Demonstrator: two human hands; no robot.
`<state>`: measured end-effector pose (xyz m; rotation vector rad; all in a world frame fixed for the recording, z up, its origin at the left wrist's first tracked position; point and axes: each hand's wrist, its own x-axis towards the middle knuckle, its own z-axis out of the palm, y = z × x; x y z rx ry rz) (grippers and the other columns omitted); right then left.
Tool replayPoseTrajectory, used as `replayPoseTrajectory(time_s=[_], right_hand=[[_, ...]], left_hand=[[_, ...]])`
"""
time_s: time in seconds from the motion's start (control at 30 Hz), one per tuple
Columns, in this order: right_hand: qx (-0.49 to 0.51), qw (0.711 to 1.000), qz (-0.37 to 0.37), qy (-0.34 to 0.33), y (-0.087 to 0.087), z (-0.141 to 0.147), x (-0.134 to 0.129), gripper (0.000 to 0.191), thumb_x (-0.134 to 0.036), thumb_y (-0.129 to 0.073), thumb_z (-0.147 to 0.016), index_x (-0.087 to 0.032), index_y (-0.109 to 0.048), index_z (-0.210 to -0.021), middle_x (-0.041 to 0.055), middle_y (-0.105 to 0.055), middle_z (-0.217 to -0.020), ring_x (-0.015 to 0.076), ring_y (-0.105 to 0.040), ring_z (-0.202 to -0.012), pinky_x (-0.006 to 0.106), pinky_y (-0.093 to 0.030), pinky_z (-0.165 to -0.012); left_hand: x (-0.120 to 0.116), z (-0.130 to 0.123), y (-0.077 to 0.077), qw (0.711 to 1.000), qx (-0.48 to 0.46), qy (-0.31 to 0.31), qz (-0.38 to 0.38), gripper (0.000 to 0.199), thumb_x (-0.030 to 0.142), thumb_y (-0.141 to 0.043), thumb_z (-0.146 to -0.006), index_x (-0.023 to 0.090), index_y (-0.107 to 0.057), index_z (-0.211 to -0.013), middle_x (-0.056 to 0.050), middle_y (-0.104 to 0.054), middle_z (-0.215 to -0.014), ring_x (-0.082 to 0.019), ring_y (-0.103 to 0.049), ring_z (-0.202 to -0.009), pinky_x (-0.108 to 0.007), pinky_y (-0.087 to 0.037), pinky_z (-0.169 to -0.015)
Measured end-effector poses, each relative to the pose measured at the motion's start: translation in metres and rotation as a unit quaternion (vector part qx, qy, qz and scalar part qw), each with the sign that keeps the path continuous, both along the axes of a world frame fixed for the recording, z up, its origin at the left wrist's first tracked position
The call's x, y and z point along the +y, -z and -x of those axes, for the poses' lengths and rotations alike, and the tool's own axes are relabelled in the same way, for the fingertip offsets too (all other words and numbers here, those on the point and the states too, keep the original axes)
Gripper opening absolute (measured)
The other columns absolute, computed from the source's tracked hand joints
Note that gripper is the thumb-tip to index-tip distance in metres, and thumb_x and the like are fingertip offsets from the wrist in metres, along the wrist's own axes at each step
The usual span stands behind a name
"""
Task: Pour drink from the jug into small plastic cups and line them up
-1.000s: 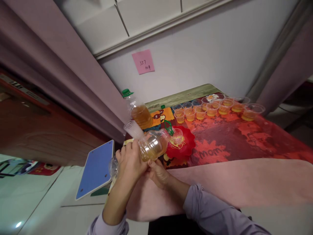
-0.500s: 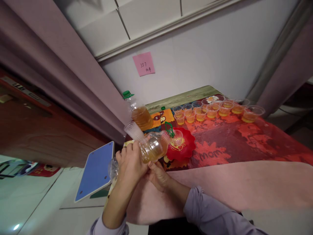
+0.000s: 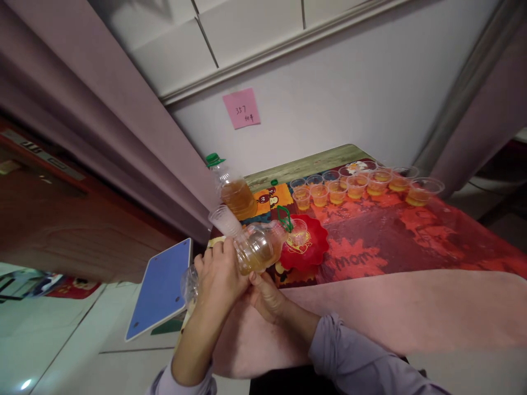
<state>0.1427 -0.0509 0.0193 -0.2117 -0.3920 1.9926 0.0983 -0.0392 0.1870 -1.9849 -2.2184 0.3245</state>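
Note:
A clear plastic bottle [image 3: 259,247] with amber liquid lies tilted in my grip, its neck pointing right over a red scalloped plate [image 3: 315,247]. My left hand [image 3: 220,271] wraps over the bottle's body from above. My right hand [image 3: 265,296] supports it from below, thumb against its side; most of those fingers are hidden. A green plastic handle [image 3: 285,216] shows by the bottle's neck. A clear plastic cup [image 3: 300,232] is on the plate at the bottle's mouth. Beyond the left hand leans a stack of clear cups [image 3: 224,219].
Several clear cups [image 3: 358,186] with amber liquid stand in two rows at the table's back right. A second bottle [image 3: 236,196] with a green cap stands at the back left. A loose green cap [image 3: 274,182] lies nearby. A blue board [image 3: 160,288] is left of the table.

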Motion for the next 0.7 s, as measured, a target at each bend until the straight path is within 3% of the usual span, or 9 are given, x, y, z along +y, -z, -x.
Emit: replayPoseTrajectory(time_s=[0.7], right_hand=[[0.016,1.000,0.004,-0.004,-0.0002,0.0008,0.0003,0.077,-0.062,-0.098,-0.076,-0.032,-0.068,-0.139,0.0096,-0.072,-0.150,0.0347,-0.065,-0.141,0.057,-0.060,-0.111]], left_hand=[[-0.0002,-0.0013,-0.0010,1.000,0.005,0.006,-0.007,0.054,0.034,-0.070,-0.090,0.013,-0.061,-0.138,-0.022,-0.071,-0.135,-0.043,-0.066,-0.126,-0.053,-0.045,-0.105]])
